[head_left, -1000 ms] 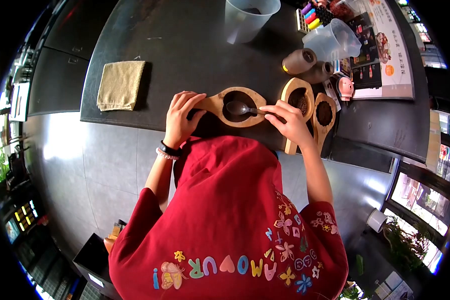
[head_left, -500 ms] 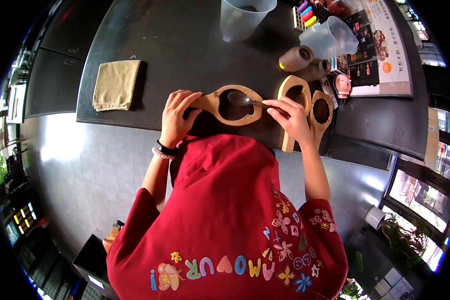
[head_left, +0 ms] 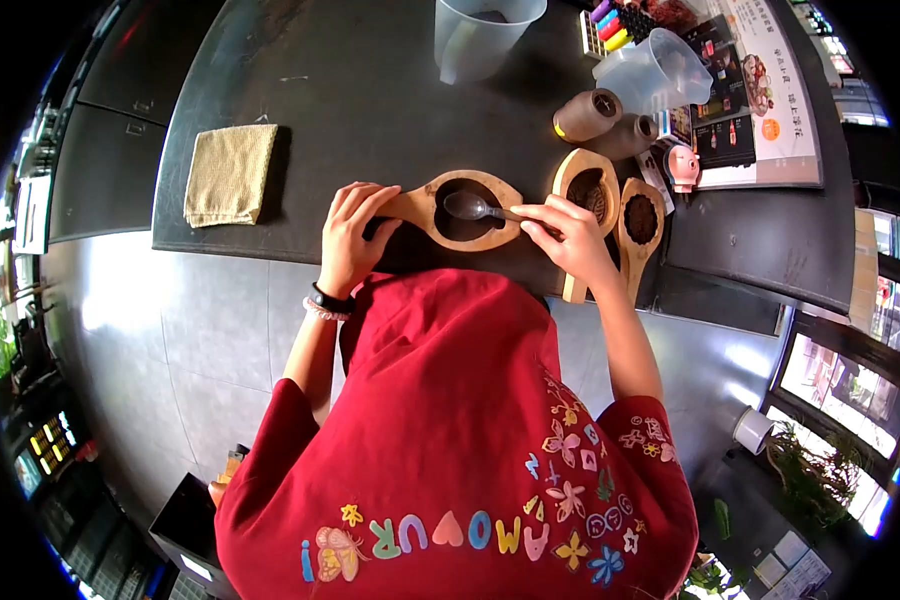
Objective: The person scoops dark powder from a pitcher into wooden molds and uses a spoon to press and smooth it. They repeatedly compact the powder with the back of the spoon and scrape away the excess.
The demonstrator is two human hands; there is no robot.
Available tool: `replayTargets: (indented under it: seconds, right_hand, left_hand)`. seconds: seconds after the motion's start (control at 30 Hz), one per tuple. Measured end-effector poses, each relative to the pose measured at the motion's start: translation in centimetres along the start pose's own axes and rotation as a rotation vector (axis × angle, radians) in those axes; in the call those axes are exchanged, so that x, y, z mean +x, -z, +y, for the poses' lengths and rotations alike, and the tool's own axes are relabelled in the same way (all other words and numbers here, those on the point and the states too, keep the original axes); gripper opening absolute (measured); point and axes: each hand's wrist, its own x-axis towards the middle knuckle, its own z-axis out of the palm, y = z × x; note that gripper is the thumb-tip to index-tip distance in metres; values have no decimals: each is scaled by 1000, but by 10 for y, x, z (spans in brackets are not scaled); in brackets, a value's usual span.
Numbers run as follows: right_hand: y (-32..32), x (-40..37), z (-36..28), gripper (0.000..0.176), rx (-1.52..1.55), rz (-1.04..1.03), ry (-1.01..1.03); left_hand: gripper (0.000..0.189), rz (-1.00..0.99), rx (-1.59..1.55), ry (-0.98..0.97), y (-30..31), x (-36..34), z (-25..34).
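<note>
My left hand is wrapped round the handle of a wooden mould lying near the table's front edge. Dark material fills its hollow. Between the fingers of my right hand is the handle of a spoon, its bowl over the left part of the hollow. Just right of that hand lie a second wooden mould with a carved hollow and a third mould holding dark brown material. My right hand partly covers the second mould.
A folded tan cloth lies at the left. Farther back stand a clear plastic jug, a clear container and brown thread cones. A pink pig figurine sits beside a printed menu sheet at the right.
The spoon has moved left across the hollow with my right hand. My left hand keeps its grip on the mould.
</note>
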Motion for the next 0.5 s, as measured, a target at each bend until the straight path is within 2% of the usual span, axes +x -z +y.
replayTargets:
  seconds: [0.23,0.5]
  right_hand:
    - [-5,-8,-4,22,-143,-44,14]
    - [-3,-12,-9,21,-44,-50,23]
  left_hand:
    - [43,-2,2,7,0,0,0]
    - [44,4,3,4,0,-1,1]
